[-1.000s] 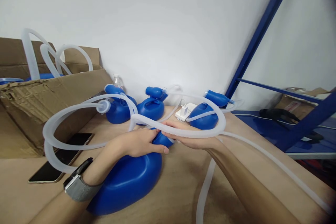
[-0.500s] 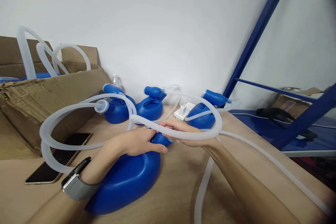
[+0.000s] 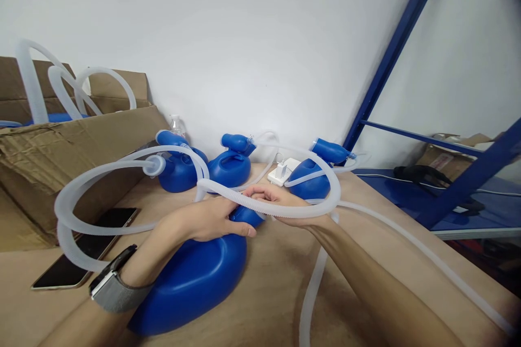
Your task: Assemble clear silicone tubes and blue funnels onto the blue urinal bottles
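Note:
A large blue plastic bottle lies on its side on the table in front of me. My left hand, with a watch on the wrist, is wrapped round its neck, thumb along the near side. At the bottle's mouth is my right hand, palm turned up and fingers curled; whether it grips the bottle or something small is hidden behind a hose. That translucent corrugated hose loops over both hands and round to the left, where its end carries a white round cap.
Three more blue bottles with hoses stand along the wall. At left are a cardboard box holding hoses and a black phone. A white power adapter lies at the back; a blue metal shelf is at right.
The whole view has shifted slightly, so things appear a little further left. The fingers of my right hand are more curled at the bottle's mouth. My left hand keeps its hold.

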{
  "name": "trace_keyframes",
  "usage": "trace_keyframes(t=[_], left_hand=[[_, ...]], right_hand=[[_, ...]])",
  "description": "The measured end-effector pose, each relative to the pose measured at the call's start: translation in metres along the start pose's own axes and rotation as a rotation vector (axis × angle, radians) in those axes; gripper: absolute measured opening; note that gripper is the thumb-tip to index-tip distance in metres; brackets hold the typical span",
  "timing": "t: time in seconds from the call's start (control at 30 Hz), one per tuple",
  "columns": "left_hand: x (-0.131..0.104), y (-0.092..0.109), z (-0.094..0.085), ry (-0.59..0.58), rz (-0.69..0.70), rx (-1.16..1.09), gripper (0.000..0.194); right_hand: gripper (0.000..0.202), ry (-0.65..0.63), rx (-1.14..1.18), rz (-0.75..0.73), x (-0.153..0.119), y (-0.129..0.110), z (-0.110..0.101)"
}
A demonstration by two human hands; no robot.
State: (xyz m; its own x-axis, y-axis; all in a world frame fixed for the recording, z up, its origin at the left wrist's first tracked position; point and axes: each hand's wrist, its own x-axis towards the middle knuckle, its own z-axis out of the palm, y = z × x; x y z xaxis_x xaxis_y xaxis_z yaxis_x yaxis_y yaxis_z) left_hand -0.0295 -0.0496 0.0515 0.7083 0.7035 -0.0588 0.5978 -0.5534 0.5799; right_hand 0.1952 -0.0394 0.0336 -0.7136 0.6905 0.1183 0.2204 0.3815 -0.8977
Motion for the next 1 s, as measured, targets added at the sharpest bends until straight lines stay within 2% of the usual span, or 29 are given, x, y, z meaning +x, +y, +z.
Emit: trace_keyframes(t=[0.13, 0.3, 0.4, 0.5, 0.6, 0.73, 0.8, 1.0], left_hand=[[-0.001, 0.005, 0.0, 0.008, -0.03, 0.046, 0.063], [-0.003, 0.012, 0.001, 0.079, 0.015, 0.222, 0.051], [-0.004, 0.011, -0.003, 0.067, 0.082, 0.202, 0.057], [-0.004, 0.007, -0.005, 0.056, 0.117, 0.187, 0.064], [-0.003, 0.007, 0.004, 0.075, 0.082, 0.2, 0.062], [0.0, 0.014, 0.028, 0.272, 0.072, 0.197, 0.065], [0.002, 0.018, 0.037, 0.316, 0.111, 0.186, 0.068], [0.005, 0.019, 0.038, 0.334, 0.145, 0.125, 0.049]], right_hand=[[0.037, -0.003, -0.002, 0.022, 0.0, 0.001, -0.002], [0.041, -0.016, 0.108, 0.06, 0.003, 0.0, -0.003], [0.042, -0.063, 0.15, 0.067, 0.002, -0.002, -0.003], [0.037, -0.039, 0.181, 0.095, -0.002, -0.004, -0.002], [0.033, -0.023, 0.264, 0.08, -0.003, -0.003, -0.002], [0.046, -0.092, 0.318, 0.07, -0.003, 0.003, -0.007], [0.05, -0.109, 0.341, 0.064, -0.004, 0.005, -0.01], [0.033, -0.091, 0.276, 0.075, -0.008, 0.005, -0.011]])
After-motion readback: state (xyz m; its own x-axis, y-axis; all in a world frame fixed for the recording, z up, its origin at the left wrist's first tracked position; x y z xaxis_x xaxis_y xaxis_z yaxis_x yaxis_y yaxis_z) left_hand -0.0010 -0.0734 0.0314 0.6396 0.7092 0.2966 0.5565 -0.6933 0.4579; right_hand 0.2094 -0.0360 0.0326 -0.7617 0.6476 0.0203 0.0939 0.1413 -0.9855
